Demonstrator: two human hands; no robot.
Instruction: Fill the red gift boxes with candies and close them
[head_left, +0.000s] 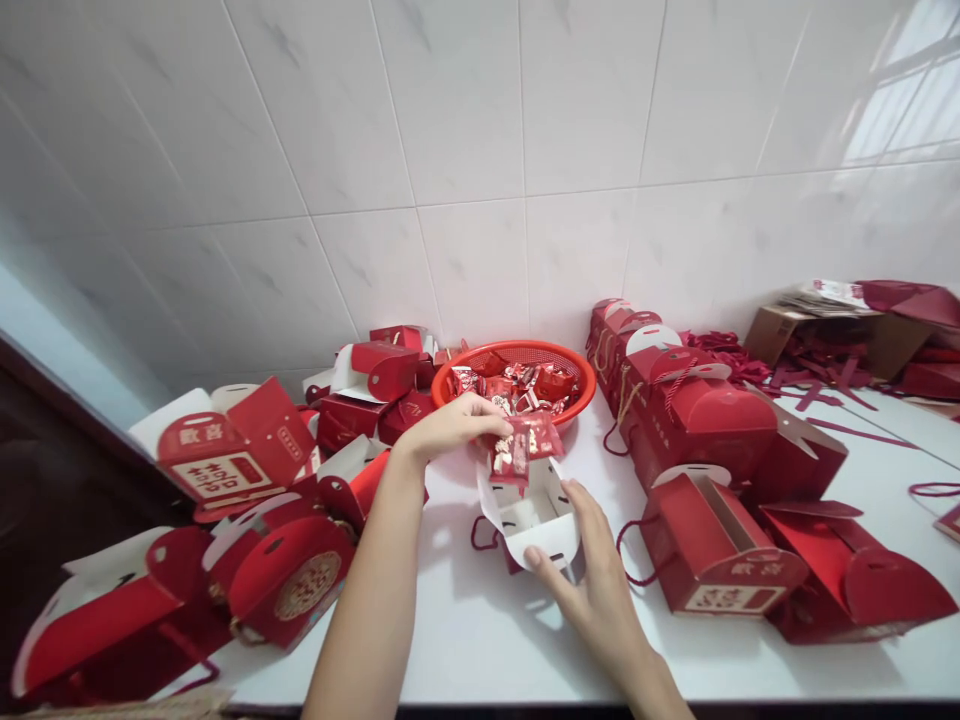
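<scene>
Red candy packets (511,455) hang from the pinched fingers of my left hand (476,418), above an open gift box (541,515). The box's white inside faces me, and its flaps stand up. My right hand (589,575) grips the box by its right side and near flap, thumb in front. Just behind my left hand, a red plastic basket (587,388) holds many more wrapped candies (499,385). A dark red cord (484,535) loops out at the box's left.
Open red boxes (281,580) crowd the left side. On the right, a row of red boxes (694,415) runs back to the tiled wall (480,270). A brown carton (825,335) with ribbons stands at the far right.
</scene>
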